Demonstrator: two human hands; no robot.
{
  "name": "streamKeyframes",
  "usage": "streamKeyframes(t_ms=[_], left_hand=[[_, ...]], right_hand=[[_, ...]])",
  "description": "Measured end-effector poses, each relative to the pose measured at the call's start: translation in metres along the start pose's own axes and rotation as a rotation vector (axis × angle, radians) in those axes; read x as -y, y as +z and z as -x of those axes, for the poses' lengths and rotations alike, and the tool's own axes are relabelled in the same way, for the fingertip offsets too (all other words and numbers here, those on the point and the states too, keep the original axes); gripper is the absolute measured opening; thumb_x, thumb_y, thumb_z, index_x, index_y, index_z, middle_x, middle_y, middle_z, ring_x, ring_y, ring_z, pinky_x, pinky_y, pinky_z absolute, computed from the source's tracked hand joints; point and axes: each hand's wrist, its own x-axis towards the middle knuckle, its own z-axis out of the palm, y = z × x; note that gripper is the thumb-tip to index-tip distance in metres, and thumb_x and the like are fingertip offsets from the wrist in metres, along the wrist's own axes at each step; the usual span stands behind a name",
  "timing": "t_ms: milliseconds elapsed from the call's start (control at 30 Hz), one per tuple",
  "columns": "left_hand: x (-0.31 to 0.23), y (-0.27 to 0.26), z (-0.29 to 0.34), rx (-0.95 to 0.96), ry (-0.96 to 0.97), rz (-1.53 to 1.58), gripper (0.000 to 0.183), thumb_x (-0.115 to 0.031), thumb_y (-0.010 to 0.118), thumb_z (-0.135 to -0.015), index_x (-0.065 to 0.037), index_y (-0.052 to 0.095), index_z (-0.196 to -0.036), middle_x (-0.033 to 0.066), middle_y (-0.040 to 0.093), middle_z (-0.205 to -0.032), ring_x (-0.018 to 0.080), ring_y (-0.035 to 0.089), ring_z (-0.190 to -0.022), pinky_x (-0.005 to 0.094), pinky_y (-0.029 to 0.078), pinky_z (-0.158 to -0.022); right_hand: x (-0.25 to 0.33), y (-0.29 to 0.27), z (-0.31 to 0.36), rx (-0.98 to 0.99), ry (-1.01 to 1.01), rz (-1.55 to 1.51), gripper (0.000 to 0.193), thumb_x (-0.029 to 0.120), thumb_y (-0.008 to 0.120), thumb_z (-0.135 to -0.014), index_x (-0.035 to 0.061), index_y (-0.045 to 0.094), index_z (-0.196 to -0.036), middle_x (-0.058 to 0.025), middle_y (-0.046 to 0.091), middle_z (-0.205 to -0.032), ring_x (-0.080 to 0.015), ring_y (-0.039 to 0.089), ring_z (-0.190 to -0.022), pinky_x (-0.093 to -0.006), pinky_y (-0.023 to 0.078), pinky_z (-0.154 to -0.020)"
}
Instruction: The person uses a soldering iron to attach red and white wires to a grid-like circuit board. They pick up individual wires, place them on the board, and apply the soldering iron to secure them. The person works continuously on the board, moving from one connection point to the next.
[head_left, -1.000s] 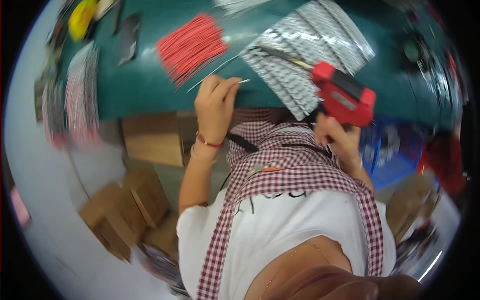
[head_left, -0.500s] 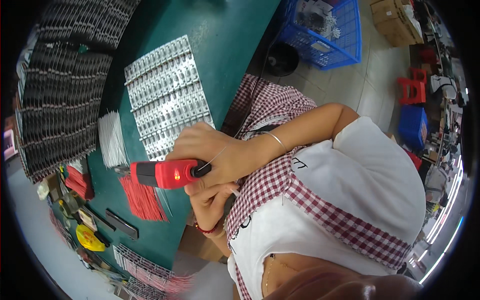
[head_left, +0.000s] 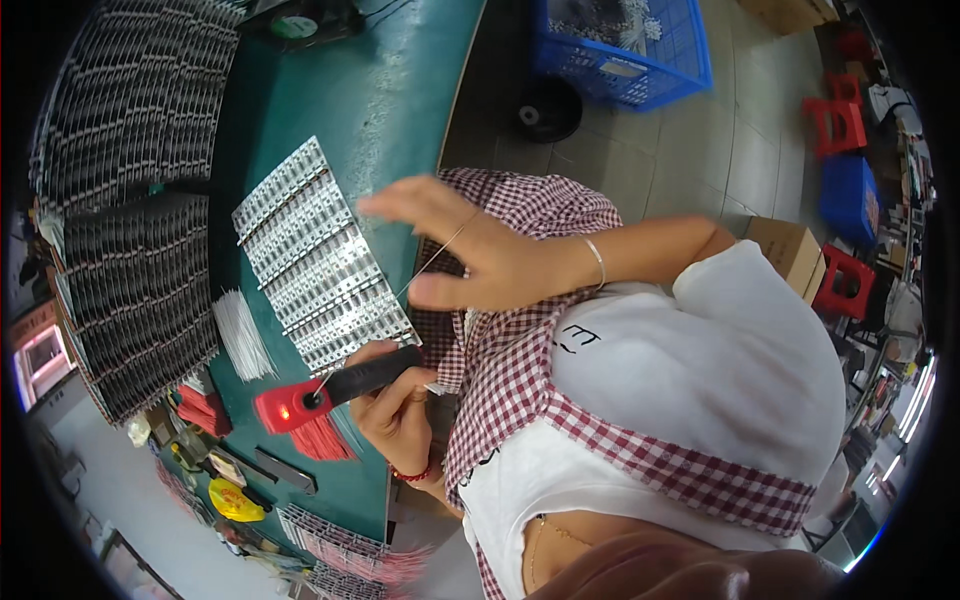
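Head view, looking down past a white shirt and checked apron to a green workbench (head_left: 330,90) that runs up the left side. The left hand (head_left: 395,415), low in the picture and wearing a red bead bracelet, is closed around the black handle of a red tool (head_left: 325,393), whose red head lies over the bench edge. Half a second ago the right hand was the one wrapped around this tool, held against the chest; now the tool sits lower and in the left hand alone. The right hand (head_left: 470,255) has lifted away and hangs above it with fingers spread loosely, a thin wire (head_left: 425,265) pinched between thumb and finger and slanting down toward the tool's head. Just beside the tool lies a panel of silver metal strips (head_left: 315,255), flat on the bench. A bundle of white wires (head_left: 240,335) lies left of the panel, red wires (head_left: 322,438) under the tool. A blue crate (head_left: 690,70) stands on the floor at upper right.
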Motion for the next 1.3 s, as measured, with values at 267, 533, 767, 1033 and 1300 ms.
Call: streamKeyframes(t_ms=[267,533,767,1033,1300], left_hand=[[-0.015,0.009,-0.015,0.195,0.047,-0.191,0.021,0.016,0.062,-0.065,0.001,0.068,-0.077,0.0141,0.054,-0.107,0.0224,0.058,-0.091,0.0309,0.049,-0.076],[0.001,0.02,-0.015,0.222,0.042,-0.188,0.014,-0.004,0.07,-0.074,-0.005,0.07,-0.087,0.0118,0.064,-0.093,0.0286,0.063,-0.077,0.035,0.05,-0.066],[0.055,-0.043,0.068,-0.55,-0.368,-0.213,0.005,0.001,0.065,-0.079,0.0,0.068,-0.083,0.0064,0.057,-0.075,0.0148,0.053,-0.066,0.0266,0.043,-0.059],[0.121,-0.061,0.067,-0.781,-0.01,-0.819,0.026,0.006,0.068,-0.071,-0.003,0.067,-0.095,0.0064,0.049,-0.073,0.0211,0.051,-0.065,0.0322,0.042,-0.056],[0.148,-0.077,0.058,-0.635,0.019,-0.826,0.03,0.005,0.064,-0.067,0.0,0.066,-0.097,0.0073,0.049,-0.074,0.0222,0.05,-0.066,0.0331,0.043,-0.059]], right_hand=[[-0.011,-0.017,0.026,0.327,0.002,-0.079,0.053,0.028,0.064,-0.085,0.0006,0.05,-0.127,-0.0155,0.05,-0.124,-0.0292,0.045,-0.118,-0.0401,0.037,-0.101],[0.011,0.034,-0.022,0.411,0.672,-0.592,0.029,0.019,0.074,-0.08,0.0024,0.062,-0.101,-0.0019,0.063,-0.09,-0.0077,0.057,-0.082,-0.0237,0.048,-0.072],[-0.009,0.067,-0.037,0.461,0.611,-0.535,0.043,0.017,0.062,-0.088,-0.0047,0.048,-0.123,-0.0101,0.061,-0.088,-0.0133,0.06,-0.07,-0.0252,0.048,-0.062],[-0.012,0.089,-0.025,0.575,0.775,-0.392,0.034,0.018,0.056,-0.093,-0.0048,0.048,-0.117,-0.0066,0.052,-0.068,-0.0093,0.044,-0.047,-0.0251,0.04,-0.046],[-0.019,0.088,-0.008,0.571,0.746,-0.08,0.037,0.019,0.061,-0.09,-0.0057,0.05,-0.115,-0.0048,0.051,-0.066,-0.0083,0.042,-0.048,-0.0242,0.037,-0.047]])
